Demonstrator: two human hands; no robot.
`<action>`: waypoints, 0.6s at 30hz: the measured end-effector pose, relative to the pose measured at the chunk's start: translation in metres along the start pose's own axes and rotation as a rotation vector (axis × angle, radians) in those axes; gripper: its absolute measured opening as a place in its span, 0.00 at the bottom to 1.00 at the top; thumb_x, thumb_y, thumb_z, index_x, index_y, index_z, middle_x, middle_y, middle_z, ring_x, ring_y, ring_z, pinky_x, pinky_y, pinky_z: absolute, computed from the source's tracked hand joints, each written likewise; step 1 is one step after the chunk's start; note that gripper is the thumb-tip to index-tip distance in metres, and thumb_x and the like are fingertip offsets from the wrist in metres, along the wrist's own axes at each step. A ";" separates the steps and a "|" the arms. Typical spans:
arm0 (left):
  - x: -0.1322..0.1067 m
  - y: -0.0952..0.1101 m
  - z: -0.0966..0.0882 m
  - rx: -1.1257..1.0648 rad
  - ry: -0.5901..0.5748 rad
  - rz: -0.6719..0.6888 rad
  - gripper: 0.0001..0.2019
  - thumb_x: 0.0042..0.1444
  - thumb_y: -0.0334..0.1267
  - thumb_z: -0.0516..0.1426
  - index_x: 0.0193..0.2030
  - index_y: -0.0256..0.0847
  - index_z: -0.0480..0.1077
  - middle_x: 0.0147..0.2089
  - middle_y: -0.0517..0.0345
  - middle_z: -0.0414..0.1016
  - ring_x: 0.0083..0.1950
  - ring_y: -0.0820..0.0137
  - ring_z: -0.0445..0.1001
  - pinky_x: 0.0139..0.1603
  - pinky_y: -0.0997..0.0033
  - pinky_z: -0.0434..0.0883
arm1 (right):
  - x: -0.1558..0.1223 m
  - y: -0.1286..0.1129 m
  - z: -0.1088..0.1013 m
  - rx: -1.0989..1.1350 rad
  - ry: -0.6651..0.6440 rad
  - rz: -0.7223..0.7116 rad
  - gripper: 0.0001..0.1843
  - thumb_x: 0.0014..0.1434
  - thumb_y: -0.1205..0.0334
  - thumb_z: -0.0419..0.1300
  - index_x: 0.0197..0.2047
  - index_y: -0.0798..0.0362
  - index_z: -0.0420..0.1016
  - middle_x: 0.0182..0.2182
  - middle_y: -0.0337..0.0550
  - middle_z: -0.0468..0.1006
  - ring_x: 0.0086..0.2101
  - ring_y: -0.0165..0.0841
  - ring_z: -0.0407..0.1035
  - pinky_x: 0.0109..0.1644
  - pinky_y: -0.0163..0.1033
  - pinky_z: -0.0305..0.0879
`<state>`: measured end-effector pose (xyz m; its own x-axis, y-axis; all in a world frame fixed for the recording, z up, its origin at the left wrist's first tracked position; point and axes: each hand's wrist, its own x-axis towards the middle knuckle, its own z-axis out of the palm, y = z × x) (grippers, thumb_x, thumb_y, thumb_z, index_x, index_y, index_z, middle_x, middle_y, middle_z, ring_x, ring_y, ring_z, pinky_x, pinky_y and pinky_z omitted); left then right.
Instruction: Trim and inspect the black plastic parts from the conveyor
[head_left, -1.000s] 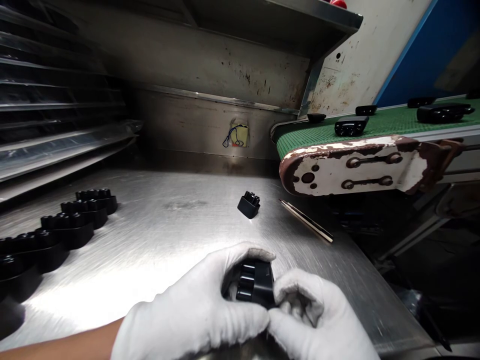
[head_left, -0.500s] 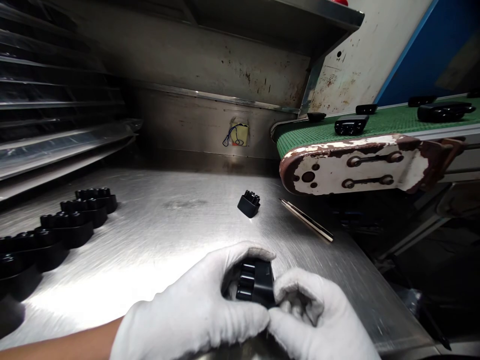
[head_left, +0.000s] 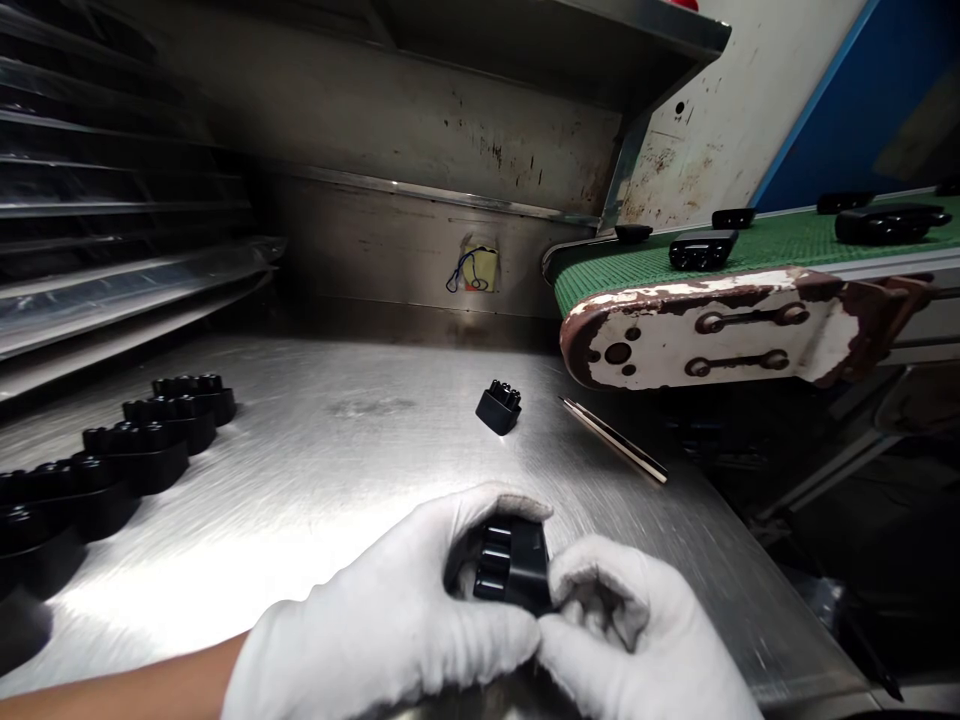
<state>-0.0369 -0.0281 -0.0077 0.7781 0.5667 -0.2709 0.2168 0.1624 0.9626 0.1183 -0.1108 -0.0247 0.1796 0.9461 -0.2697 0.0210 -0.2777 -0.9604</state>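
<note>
I have both gloved hands, left hand [head_left: 390, 620] and right hand [head_left: 637, 640], closed in a grip on a small black plastic block [head_left: 514, 565] just above the steel surface [head_left: 315, 480]. It looks stiff, light and smooth; its ribbed sides seem safest to pinch. Another block [head_left: 499, 407] and a thin rod [head_left: 613, 440] lie beyond, apart; rows of black parts [head_left: 142, 450] sit left; a conveyor [head_left: 750, 290] stands right
</note>
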 end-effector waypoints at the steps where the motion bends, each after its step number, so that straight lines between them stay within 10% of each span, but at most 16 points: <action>1: 0.000 -0.001 0.001 0.001 0.026 -0.004 0.22 0.52 0.35 0.66 0.54 0.52 0.70 0.44 0.62 0.77 0.49 0.58 0.77 0.48 0.61 0.75 | 0.000 0.000 0.000 0.000 0.001 0.002 0.05 0.40 0.68 0.62 0.25 0.55 0.70 0.23 0.35 0.64 0.26 0.29 0.58 0.31 0.35 0.52; 18: 0.001 0.003 0.001 0.064 0.015 0.035 0.17 0.51 0.40 0.67 0.46 0.46 0.71 0.42 0.63 0.77 0.47 0.58 0.77 0.45 0.65 0.75 | -0.002 -0.002 -0.001 -0.011 -0.008 0.004 0.06 0.41 0.68 0.63 0.25 0.55 0.70 0.22 0.34 0.64 0.25 0.28 0.57 0.30 0.35 0.52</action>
<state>-0.0346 -0.0281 -0.0055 0.7769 0.5834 -0.2368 0.2275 0.0905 0.9696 0.1187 -0.1119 -0.0220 0.1719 0.9461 -0.2744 0.0309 -0.2836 -0.9585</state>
